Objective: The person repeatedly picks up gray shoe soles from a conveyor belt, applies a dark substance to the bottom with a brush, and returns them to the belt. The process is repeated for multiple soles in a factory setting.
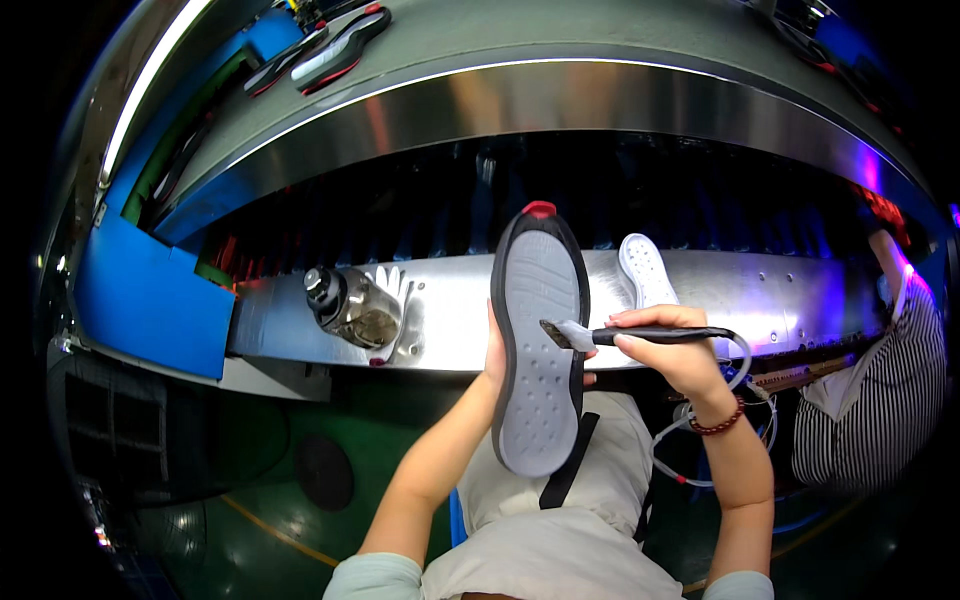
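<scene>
Left fingers are gripping a gray sole, right fingers a brush; beyond, a bottle and white sole are occupying the desk.

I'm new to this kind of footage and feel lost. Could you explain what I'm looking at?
No robot here: these are a person's bare hands, seen from a wide camera on their head, looking down; its lens bends straight edges. The left hand holds a grey sole with a dark rim; the right hand holds a brush, its tip over the sole. On the metal shelf ahead are a bottle, a white glove and a white sole. More dark-rimmed soles lie on the raised surface beyond.
</scene>
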Demonstrator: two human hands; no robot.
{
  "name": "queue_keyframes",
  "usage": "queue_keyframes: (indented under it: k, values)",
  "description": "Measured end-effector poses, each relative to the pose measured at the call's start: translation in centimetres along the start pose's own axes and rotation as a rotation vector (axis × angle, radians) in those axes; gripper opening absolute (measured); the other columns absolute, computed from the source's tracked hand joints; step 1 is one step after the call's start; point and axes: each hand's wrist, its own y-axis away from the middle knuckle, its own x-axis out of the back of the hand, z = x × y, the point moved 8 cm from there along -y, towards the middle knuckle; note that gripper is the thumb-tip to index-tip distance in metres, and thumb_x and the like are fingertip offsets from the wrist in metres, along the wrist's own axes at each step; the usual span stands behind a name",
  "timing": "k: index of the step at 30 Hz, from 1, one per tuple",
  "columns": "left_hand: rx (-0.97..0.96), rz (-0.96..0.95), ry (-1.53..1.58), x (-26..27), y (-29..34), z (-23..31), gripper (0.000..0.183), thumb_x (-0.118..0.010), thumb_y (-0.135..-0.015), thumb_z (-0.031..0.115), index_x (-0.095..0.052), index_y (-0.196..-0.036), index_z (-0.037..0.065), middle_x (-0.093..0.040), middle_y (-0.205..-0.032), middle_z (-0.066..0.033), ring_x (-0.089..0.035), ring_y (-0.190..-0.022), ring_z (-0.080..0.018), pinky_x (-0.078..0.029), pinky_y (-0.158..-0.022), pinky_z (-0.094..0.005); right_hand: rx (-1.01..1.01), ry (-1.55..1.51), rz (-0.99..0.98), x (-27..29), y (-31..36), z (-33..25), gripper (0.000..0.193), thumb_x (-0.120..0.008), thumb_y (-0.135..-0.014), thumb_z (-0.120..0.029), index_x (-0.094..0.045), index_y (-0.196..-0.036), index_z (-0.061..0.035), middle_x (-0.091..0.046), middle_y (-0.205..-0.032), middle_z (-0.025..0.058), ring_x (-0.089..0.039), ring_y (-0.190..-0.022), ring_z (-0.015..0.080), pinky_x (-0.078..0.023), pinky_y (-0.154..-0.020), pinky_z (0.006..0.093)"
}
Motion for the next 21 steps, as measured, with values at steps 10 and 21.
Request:
queue_keyframes:
  k: [10,21]
  values:
    - [-0.032,-0.077,-0.189,-2.6,-0.8,-1.9,0.103,-0.006,-0.066,0.082,-0.025,-0.133,0.006,-0.043,-0.12,-0.0208,-0.049,-0.104,-0.0371,-0.043,-0.084,-0.0504,0.125,-0.089,0.315,1.6,-3.5,1.2,0.017,-0.065,-0.074,-0.006,-0.064,-0.089,0.0022,-0.064,-0.076,0.0067,-0.059,-0.067,0.0087,-0.046,-0.061,0.0186]
    - [-0.279,0.249,-0.241,-0.6,0.7,3.5,0.091,-0.009,-0.075,0.075,-0.034,-0.128,0.006,-0.046,-0.121,-0.0159,-0.048,-0.108,-0.0302,-0.04,-0.092,-0.0441,0.587,0.688,-0.119,-6.6,5.1,-2.4,0.013,-0.066,-0.062,-0.006,-0.063,-0.074,-0.0052,-0.065,-0.077,0.0061,-0.063,-0.073,0.0194,-0.044,-0.066,0.027]
